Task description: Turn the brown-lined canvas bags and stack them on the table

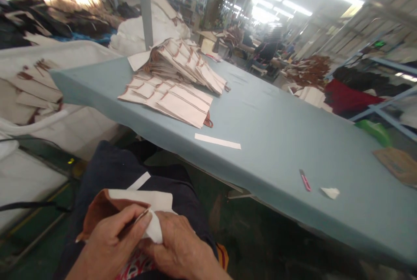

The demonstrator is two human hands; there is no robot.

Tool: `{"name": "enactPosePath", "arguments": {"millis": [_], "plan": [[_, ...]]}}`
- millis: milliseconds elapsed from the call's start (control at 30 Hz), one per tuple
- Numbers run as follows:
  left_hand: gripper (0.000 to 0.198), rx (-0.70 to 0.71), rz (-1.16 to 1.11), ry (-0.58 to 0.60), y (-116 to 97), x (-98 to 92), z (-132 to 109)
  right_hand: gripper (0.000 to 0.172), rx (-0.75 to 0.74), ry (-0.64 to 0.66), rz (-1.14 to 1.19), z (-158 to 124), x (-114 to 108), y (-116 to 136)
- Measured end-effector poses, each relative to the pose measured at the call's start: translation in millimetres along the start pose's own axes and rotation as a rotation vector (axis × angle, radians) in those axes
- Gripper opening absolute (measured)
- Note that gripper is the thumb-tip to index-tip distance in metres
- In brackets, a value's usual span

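Over my lap, a cream and rust-brown fabric piece (140, 196) is bunched between both hands. My left hand (114, 236) pinches its edge between thumb and forefinger. My right hand (179, 241) is closed close beside it, gripping the white cloth at the fold, its fingertips partly hidden. A narrow white strip (139, 181) lies on my dark trousers just beyond the piece. Whether a small tool is between the fingers I cannot make out.
The blue-green table (270, 141) carries stacked cream fabric panels (185, 101) with brown trim, a white strip (217, 141), a pink cutter (305, 180) and a white scrap (330, 192). A white bin (87, 119) with similar pieces stands left. A person (267, 49) sits far back.
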State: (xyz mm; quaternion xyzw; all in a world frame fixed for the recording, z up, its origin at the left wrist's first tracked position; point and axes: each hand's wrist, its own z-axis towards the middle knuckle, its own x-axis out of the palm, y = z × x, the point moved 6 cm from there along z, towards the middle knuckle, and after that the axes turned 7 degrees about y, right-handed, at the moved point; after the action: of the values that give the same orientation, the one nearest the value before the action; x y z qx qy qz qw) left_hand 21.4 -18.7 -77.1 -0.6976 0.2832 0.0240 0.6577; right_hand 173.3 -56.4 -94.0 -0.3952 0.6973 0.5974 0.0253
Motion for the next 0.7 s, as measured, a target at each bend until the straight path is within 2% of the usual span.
{"name": "enactPosePath", "arguments": {"millis": [233, 400, 700], "plan": [[0.046, 0.117, 0.033, 0.040, -14.3, -16.3, -3.0, 0.014, -0.050, 0.010, -0.023, 4.2, 0.7, 12.9], [0.039, 0.136, 0.018, 0.021, -21.4, -25.3, -6.6, 0.016, -0.047, 0.020, -0.079, 5.8, 1.7, 20.5], [0.040, 0.106, -0.009, 0.060, -9.6, -22.8, -13.4, 0.020, -0.077, 0.028, -0.139, 2.9, 4.2, 24.8]]}}
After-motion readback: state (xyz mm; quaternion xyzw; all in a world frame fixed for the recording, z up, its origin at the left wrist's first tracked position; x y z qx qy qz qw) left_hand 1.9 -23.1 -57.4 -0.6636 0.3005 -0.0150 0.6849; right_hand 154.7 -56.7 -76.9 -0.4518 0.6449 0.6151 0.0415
